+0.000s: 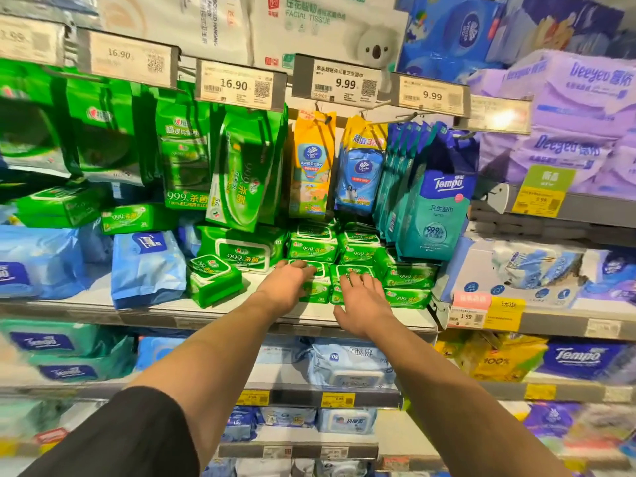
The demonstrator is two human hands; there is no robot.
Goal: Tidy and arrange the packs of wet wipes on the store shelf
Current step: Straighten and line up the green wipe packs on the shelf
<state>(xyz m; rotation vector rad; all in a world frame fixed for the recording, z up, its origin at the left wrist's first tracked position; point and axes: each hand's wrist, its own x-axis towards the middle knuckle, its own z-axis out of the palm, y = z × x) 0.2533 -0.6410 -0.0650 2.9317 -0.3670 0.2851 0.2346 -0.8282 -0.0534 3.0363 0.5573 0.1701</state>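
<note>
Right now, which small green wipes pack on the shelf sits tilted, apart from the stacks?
The lone green pack left of the left hand. It sits skewed on the shelf, while the green stacks lie squared.

Both arms reach forward, left grip (287,284) and right grip (361,299) palm-down, fingers loosely spread.

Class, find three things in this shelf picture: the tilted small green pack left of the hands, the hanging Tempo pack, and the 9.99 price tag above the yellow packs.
Tilted green pack (213,280), head view, on its front face.
Tempo pack (437,215), head view, on its teal front.
9.99 price tag (344,85), head view, on its printed price.
</note>
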